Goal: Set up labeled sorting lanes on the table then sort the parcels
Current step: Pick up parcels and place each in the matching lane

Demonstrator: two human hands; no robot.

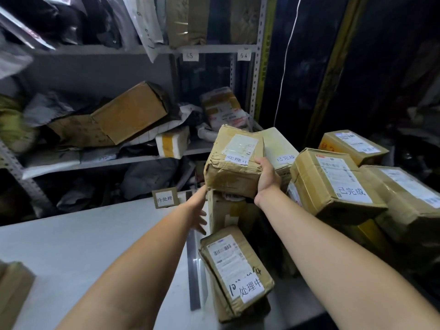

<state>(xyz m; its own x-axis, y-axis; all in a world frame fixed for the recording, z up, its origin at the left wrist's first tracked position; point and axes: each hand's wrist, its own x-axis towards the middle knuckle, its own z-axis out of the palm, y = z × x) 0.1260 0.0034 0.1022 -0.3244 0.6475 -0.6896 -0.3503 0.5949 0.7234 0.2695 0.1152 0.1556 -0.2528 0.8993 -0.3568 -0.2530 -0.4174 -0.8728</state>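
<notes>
My right hand (267, 173) grips the right edge of a brown taped parcel (232, 165) with a white "处理中" label, which sits atop a stack of boxes. Just left of that stack, my left hand (198, 210) hangs with relaxed fingers and holds nothing. Lower down in the same lane lies another "处理中" parcel (235, 270). To the right are parcels labelled "已完成" (333, 184). A small card sign "待处理" (165, 198) stands at the far edge of the white table (71, 246). A grey strip (194, 270) divides the lanes.
Metal shelving (107, 160) behind the table is crammed with boxes and mailer bags. A cardboard box (12, 289) pokes in at the table's near left corner. More parcels (404, 198) pile up at the right against a dark wall.
</notes>
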